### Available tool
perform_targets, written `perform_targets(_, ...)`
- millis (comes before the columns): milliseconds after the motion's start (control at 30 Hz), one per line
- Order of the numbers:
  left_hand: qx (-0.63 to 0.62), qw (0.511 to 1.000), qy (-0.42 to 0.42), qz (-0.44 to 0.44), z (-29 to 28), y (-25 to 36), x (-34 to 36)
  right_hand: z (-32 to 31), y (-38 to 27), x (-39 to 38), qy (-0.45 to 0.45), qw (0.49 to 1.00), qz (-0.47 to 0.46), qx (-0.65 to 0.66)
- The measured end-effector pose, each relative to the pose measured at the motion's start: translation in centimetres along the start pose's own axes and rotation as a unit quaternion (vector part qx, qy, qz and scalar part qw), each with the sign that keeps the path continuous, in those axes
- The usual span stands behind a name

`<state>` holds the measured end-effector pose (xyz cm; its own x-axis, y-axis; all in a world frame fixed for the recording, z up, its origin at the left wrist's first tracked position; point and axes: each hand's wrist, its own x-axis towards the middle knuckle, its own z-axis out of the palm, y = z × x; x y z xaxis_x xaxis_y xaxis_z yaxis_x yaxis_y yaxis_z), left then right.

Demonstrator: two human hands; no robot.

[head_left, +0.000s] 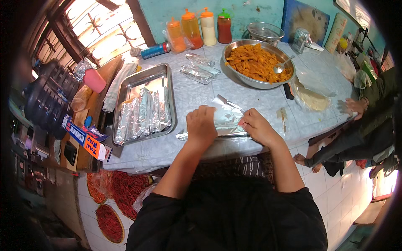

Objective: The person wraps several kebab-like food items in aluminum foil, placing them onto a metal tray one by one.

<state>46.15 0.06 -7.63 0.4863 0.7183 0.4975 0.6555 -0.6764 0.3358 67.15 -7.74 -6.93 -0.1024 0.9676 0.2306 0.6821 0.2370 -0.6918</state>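
A sheet of aluminium foil (228, 118) lies at the near side of the table, partly folded over, and whatever is inside it is hidden. My left hand (202, 125) closes over its left part with curled fingers. At the foil's right end, my right hand (260, 126) pinches the edge between thumb and fingers. To the left, a steel tray (171, 100) holds several long foil-wrapped rolls (143, 111) side by side. More foil-wrapped pieces (199, 69) rest on the table beyond my hands.
A steel bowl (234, 74) of orange cooked filling with a spoon stands at the back right. Flatbreads in plastic (314, 100) and a dark knife handle (288, 91) lie beside it. Sauce bottles (208, 29) line the wall. A foil box (86, 140) sits left. A person's hand (356, 106) touches the right edge.
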Motion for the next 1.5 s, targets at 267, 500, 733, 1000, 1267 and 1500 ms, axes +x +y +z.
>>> perform_targets(267,-0.019,0.993,-0.029,0.116,0.5,5.5,-2.2,-0.6,1.4,-1.0,0.046,0.997,-0.040,-0.050)
perform_targets(500,0.003,0.991,-0.034,0.126,0.8,6.0,-2.8,0.6,-0.1,-4.8,0.154,0.984,0.083,-0.034)
perform_targets(733,0.053,0.986,0.003,0.159,0.6,5.4,-3.7,0.6,0.6,-6.0,0.174,0.967,-0.016,-0.188)
perform_targets(1000,0.001,0.984,-0.039,0.171,0.1,5.3,-3.8,-3.4,-1.8,-4.3,0.095,0.935,-0.206,-0.274)
perform_targets(1267,-0.031,0.986,-0.031,0.161,0.5,5.3,-4.1,-2.4,-2.9,-0.7,-0.041,0.905,-0.267,-0.328)
perform_targets(1500,-0.041,0.990,-0.032,0.131,0.3,5.4,-4.4,3.4,-0.3,-4.6,0.243,0.948,-0.080,-0.190)
